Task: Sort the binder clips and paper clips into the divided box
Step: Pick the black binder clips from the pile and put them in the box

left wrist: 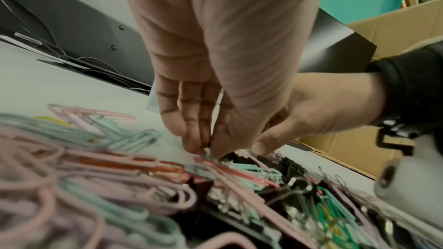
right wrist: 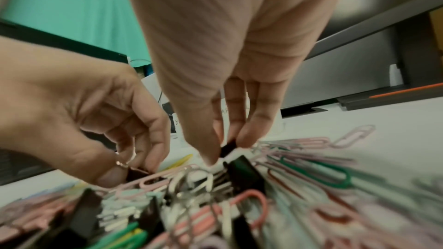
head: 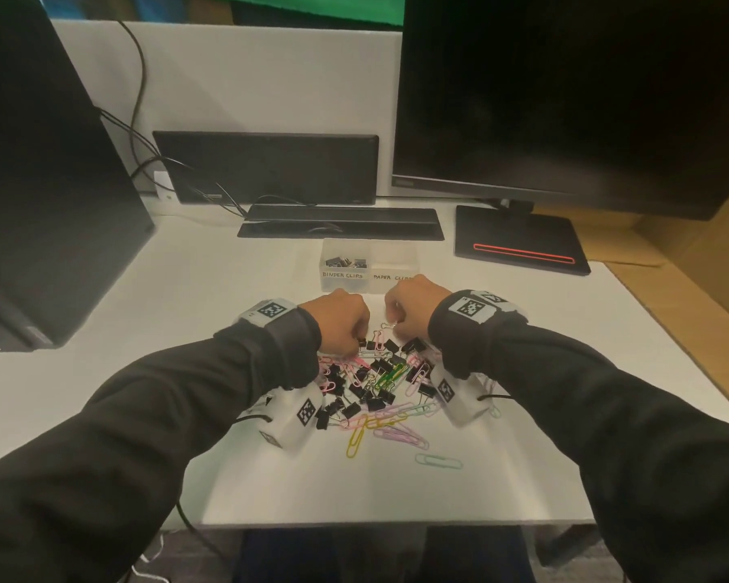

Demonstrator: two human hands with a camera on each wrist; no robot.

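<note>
A mixed pile (head: pixel 379 380) of black binder clips and coloured paper clips lies on the white table. Both hands are over its far edge, fingers curled down. My left hand (head: pixel 359 336) pinches a small black binder clip (right wrist: pixel 137 173) between thumb and fingertips at the pile's rim. My right hand (right wrist: pixel 225 151) pinches another black binder clip (right wrist: pixel 228 147) just above the heap. Beyond the hands stands the clear divided box (head: pixel 396 250). Its left compartment, labelled BINDER CLIPS, holds a few black binder clips (head: pixel 346 261). The right one, labelled PAPER CLIPS, is partly hidden by my right hand.
A dark monitor (head: pixel 565 98) on a black base (head: pixel 518 241) stands at the back right, and a black cable tray (head: pixel 341 223) lies behind the box. A large dark case (head: pixel 47 183) fills the left. A green paper clip (head: pixel 438 460) lies loose near the front edge.
</note>
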